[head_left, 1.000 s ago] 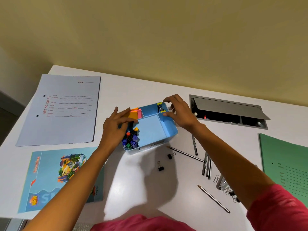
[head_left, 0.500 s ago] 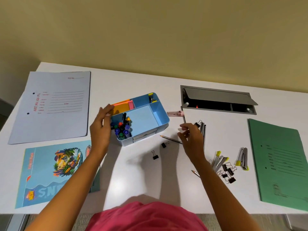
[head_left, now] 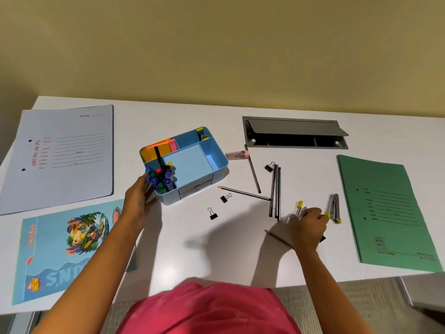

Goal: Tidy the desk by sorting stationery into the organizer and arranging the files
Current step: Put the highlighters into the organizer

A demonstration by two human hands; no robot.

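Head view shows the right hand (head_left: pixel 309 226), which a second ago rested on the far rim of the light blue plastic desk organizer (head_left: pixel 218 159), now down near the white desk's front edge, its fingers closing on a small heap of yellow-tipped clips (head_left: pixel 299 208); whether it grips them yet I cannot tell. The left hand (head_left: pixel 138 201) has slipped from the organizer's top to its near-left corner, loosely steadying it. Sorting likely continues with these clips, while pencils (head_left: pixel 275 191), binder clips (head_left: pixel 213 214) and the green file (head_left: pixel 385 213) wait.

A white desk (head_left: pixel 192 249) is set against a plain yellow wall (head_left: pixel 216 44); grey carpet (head_left: pixel 337 307) is seen below.
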